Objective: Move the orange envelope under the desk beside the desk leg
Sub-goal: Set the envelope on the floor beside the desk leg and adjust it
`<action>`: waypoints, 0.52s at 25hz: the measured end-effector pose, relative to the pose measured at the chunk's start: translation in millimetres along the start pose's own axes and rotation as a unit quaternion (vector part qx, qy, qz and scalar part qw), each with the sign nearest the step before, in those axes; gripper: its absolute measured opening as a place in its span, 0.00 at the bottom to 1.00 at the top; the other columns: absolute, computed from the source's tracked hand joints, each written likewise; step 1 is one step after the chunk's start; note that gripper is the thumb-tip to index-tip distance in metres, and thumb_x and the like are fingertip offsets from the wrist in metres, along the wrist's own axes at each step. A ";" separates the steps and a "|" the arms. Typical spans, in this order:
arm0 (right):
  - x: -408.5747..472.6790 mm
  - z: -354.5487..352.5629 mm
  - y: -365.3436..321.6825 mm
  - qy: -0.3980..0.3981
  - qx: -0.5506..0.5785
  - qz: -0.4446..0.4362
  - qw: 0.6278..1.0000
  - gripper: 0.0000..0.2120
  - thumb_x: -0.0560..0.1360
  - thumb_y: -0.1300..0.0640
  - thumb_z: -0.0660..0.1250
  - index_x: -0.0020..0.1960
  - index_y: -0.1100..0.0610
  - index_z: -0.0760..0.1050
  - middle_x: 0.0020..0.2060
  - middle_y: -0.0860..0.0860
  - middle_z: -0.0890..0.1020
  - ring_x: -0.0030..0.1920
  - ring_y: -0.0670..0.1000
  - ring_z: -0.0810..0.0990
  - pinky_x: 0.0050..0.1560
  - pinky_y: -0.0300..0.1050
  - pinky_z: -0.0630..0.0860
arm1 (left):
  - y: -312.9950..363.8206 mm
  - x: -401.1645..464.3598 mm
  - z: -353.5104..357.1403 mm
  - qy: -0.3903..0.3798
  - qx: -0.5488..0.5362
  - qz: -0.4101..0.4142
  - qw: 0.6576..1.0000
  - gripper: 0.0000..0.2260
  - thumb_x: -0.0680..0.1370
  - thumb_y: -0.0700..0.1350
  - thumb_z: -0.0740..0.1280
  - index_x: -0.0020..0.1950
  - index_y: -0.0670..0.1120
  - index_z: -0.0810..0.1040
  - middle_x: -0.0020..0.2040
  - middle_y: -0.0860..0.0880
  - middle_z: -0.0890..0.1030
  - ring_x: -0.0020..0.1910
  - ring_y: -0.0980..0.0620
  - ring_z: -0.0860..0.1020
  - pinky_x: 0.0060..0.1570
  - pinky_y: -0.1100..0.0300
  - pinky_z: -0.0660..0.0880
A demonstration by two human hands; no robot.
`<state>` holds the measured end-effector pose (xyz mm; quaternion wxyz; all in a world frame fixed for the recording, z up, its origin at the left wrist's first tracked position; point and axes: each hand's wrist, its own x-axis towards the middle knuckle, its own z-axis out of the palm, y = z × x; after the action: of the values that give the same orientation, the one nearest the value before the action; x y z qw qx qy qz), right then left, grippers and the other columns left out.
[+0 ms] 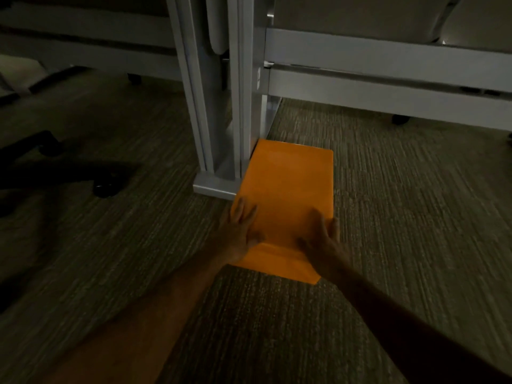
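The orange envelope (288, 187) lies flat on the carpet, its left edge against the foot of the grey desk leg (221, 112). My left hand (241, 231) rests palm down on the envelope's near left edge, fingers spread. On the near right edge, my right hand (321, 239) presses down the same way. Both hands cover part of the envelope; its flap end shows between my forearms, near me.
A black office chair base with castors (105, 187) stands on the carpet to the left. Grey desk rails (388, 79) run across the back right, with a castor (400, 119) beneath. Open carpet (415, 203) spreads to the right.
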<state>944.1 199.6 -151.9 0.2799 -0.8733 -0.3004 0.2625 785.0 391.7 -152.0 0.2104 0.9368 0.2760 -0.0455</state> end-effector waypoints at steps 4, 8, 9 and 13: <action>0.2 8.2 -2.0 -0.038 -0.060 -0.022 0.997 0.64 0.61 0.32 0.74 0.77 0.42 0.29 0.75 0.59 0.27 0.77 0.71 0.49 0.70 0.68 0.65 | -8.9 5.0 -1.3 -0.067 -0.011 -0.014 0.998 0.55 0.66 0.74 0.67 0.78 0.61 0.33 0.77 0.52 0.25 0.77 0.38 0.32 0.73 0.32 0.45; 13.8 9.1 3.6 -0.039 -0.099 -0.045 0.993 0.66 0.64 0.36 0.77 0.75 0.43 0.25 0.74 0.60 0.25 0.76 0.72 0.51 0.69 0.67 0.67 | -13.7 14.3 -1.2 -0.037 -0.001 -0.002 0.999 0.55 0.67 0.71 0.70 0.78 0.61 0.34 0.77 0.52 0.26 0.77 0.36 0.34 0.72 0.29 0.49; 17.7 9.6 4.4 -0.037 -0.101 -0.049 0.993 0.65 0.64 0.37 0.76 0.76 0.44 0.25 0.74 0.61 0.25 0.76 0.72 0.52 0.69 0.66 0.68 | -13.9 17.2 -1.6 -0.031 0.002 -0.001 1.000 0.55 0.67 0.71 0.70 0.78 0.62 0.34 0.78 0.52 0.27 0.77 0.36 0.34 0.72 0.28 0.50; 26.6 9.2 4.9 -0.027 -0.110 -0.059 0.992 0.65 0.66 0.39 0.76 0.76 0.45 0.25 0.74 0.62 0.25 0.76 0.72 0.53 0.68 0.66 0.69 | -16.9 27.8 -0.5 -0.017 0.016 0.003 1.000 0.55 0.66 0.73 0.68 0.78 0.62 0.33 0.78 0.52 0.28 0.77 0.38 0.32 0.71 0.29 0.47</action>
<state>958.3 217.2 -169.3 0.1891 -0.8720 -0.3855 0.2349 799.4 418.6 -163.4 0.2002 0.9398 0.2691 -0.0657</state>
